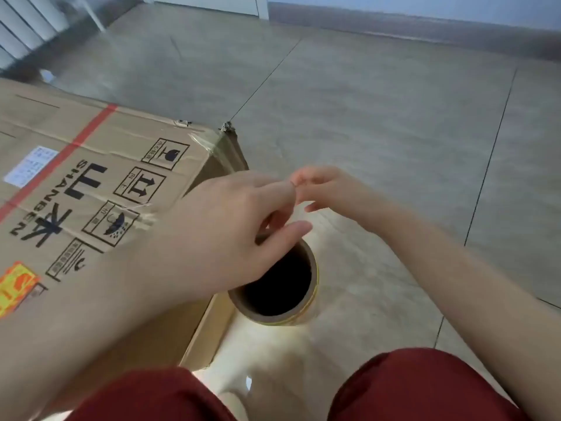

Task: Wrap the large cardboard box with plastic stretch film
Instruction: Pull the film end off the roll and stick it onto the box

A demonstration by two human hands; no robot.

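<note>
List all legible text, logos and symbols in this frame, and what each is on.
"SHANBEN" on the cardboard box top, beside two large black Chinese characters.
Handling pictograms on the box top: fragile glass, two up arrows, umbrella with rain, one more I cannot make out; their small captions are unreadable.
White label on the box: print too small and blurred.
Orange sticker on the box: illegible.
Film roll: no text visible.

Large grey floor tiles point(379, 123) with thin dark joints fill the room. Beyond them runs a dark skirting board point(409, 25) under a pale wall point(425, 7). Left of the skirting, white ribbed panels point(24, 28) stand blurred.
</note>
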